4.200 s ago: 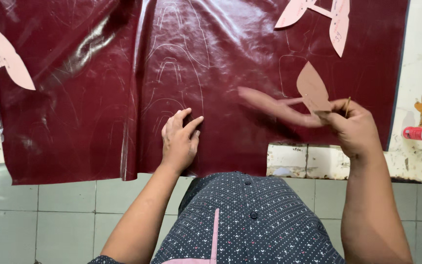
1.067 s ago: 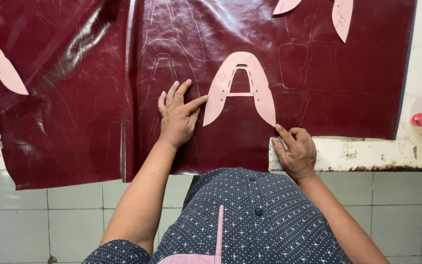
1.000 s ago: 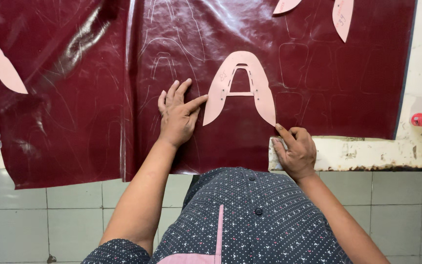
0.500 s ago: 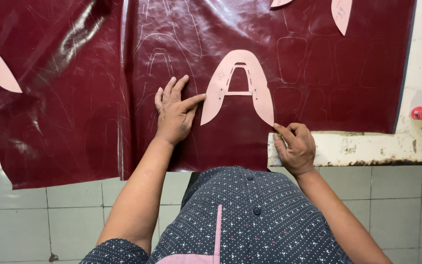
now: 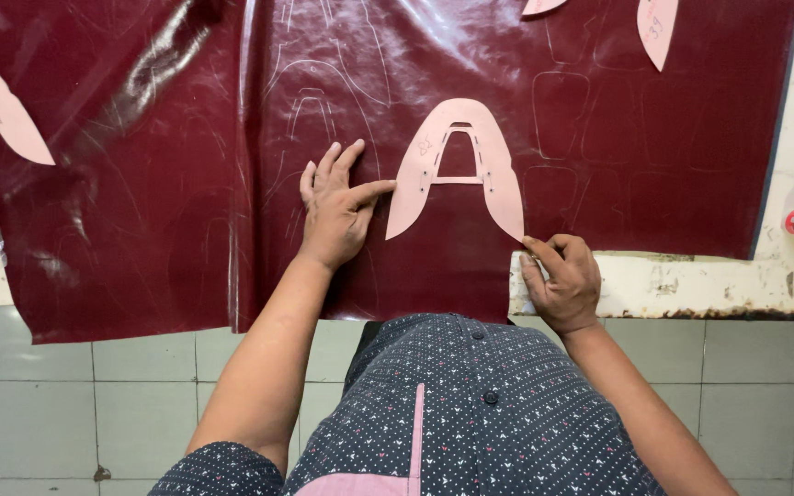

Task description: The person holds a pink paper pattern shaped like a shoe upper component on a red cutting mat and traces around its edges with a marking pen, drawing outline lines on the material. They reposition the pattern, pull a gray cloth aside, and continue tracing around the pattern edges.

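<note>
Since the earlier frame nothing has really moved: the left hand (image 5: 337, 209) still presses open-fingered at 9 o'clock of the pink A-shaped template (image 5: 459, 167) on the dark red leather sheet (image 5: 140, 184); the right hand (image 5: 562, 280), at its 5 o'clock, pinches the tip.

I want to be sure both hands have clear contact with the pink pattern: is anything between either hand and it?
Nothing visible. The left hand lies flat on the maroon leather, its forefinger tip at the pattern's left leg. The right hand pinches at the tip of the right leg. No tool or scrap lies between.

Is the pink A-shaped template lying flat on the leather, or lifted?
Flat: the pink template lies against the maroon leather, left hand beside it, right hand at its tip.
</note>
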`<action>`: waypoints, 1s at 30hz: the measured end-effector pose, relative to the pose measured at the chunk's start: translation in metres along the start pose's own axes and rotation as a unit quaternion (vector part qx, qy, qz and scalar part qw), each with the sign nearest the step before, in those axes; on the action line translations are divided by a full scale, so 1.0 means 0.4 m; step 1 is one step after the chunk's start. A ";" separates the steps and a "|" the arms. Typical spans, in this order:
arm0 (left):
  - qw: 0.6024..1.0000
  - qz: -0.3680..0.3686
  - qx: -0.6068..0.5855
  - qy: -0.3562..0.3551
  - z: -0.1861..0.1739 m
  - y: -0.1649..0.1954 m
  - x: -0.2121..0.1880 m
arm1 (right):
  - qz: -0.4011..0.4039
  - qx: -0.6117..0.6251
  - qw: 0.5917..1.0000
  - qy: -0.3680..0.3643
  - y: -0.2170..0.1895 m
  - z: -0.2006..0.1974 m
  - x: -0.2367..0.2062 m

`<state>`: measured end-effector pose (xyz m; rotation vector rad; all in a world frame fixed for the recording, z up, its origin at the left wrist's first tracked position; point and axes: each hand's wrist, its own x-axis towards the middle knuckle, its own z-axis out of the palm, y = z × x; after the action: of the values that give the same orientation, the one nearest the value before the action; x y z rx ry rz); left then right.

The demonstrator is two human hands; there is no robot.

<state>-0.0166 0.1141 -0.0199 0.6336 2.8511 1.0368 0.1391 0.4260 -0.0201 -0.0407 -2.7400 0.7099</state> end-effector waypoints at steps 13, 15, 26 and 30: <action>1.000 -0.001 0.000 0.005 0.001 0.005 -0.003 | 0.004 -0.003 1.000 -0.003 0.016 0.011 -0.014; 1.000 -0.001 0.000 0.005 0.000 0.009 -0.003 | 0.011 -0.003 1.000 -0.008 0.015 0.009 -0.013; 0.999 0.017 0.031 0.014 -0.009 0.018 -0.002 | 0.148 0.078 0.986 0.004 0.044 -0.059 0.097; 0.997 -0.002 0.065 0.030 0.001 0.032 -0.001 | 0.179 0.048 0.982 0.025 0.097 -0.092 0.255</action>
<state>-0.0115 0.1232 -0.0123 0.6156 2.9901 0.8914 0.0510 0.4879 0.0213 -0.5323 -2.6724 0.9190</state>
